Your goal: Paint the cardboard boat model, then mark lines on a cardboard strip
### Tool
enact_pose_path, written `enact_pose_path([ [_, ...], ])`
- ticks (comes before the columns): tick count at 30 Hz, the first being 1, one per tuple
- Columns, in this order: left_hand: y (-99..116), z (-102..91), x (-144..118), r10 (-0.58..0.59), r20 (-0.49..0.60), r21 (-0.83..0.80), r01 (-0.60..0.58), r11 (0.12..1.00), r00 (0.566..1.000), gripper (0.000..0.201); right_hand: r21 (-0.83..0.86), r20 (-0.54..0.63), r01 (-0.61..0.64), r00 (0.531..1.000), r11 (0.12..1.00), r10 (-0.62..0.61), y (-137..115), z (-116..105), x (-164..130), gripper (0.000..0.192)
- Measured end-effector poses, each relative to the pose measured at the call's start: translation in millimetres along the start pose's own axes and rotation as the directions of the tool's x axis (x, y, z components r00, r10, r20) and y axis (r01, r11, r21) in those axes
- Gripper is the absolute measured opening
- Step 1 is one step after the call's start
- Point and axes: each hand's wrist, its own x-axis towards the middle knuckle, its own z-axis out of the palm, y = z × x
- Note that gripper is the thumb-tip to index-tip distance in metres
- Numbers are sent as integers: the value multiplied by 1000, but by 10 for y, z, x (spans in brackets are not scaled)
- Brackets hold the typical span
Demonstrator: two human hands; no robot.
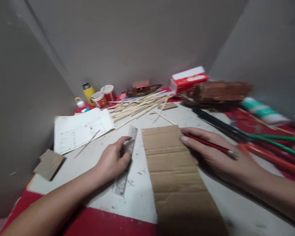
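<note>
A clear ruler (pixel 123 181) lies slantwise on the white board, and my left hand (pixel 115 158) has its curled fingers and thumb on it. To its right is a long strip of brown cardboard (pixel 169 170) with creases across it, running toward me. My right hand (pixel 208 147) holds a red and black pencil (pixel 208 143), which points left along the fingers. The fingertips of that hand touch the cardboard's right edge near its far end. Part of the right hand's fingers is hidden beneath the hand.
Thin wooden sticks (pixel 137 108) lie behind the cardboard. Drawn papers (pixel 76 131) and a cardboard scrap (pixel 49 164) are left. Paper cups (pixel 99 100), a yellow bottle (pixel 88 93), brown model boats (pixel 142 89) and a red-white box (pixel 188 80) stand behind. Blurred handled tools (pixel 236 132) lie right.
</note>
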Motion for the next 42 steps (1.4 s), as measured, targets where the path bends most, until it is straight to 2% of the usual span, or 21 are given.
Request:
enact_pose_path([
  [2,6,-18,17,-10,-1,-15,10,1000,1000,45,123,77,-64,996,990,55,-74,27,8,37],
  [8,-17,-24,30,-16,12,-92,17,996,1000,42,255,115,-44,993,966,15,-11,24,26,37],
  [11,-8,-15,33,-67,-1,-186,66,980,998,41,269,129,-48,992,962,13,-12,29,26,37],
  [15,73,-37,51,-153,-76,-335,119,935,985,43,272,111,-54,994,961,24,-45,30,32,40],
  [20,194,-60,49,-205,-132,-471,120,874,970,48,161,101,-31,995,987,14,-92,16,19,41],
  [26,203,-15,17,-214,23,-572,189,799,977,56,-105,42,153,988,983,-149,-138,14,-5,36],
  [29,207,2,1,-185,104,-590,211,779,977,61,-189,16,174,985,966,-174,-153,10,-10,38],
  [33,249,19,-27,-175,203,-572,262,777,963,64,-228,-20,183,981,956,-193,-171,14,-40,35],
  [37,276,20,-39,-162,257,-558,283,780,953,66,-246,7,232,971,941,-238,-159,36,-62,34],
  [42,298,33,-27,-143,302,-537,292,792,943,70,-264,11,358,930,896,-368,-49,94,-45,34],
])
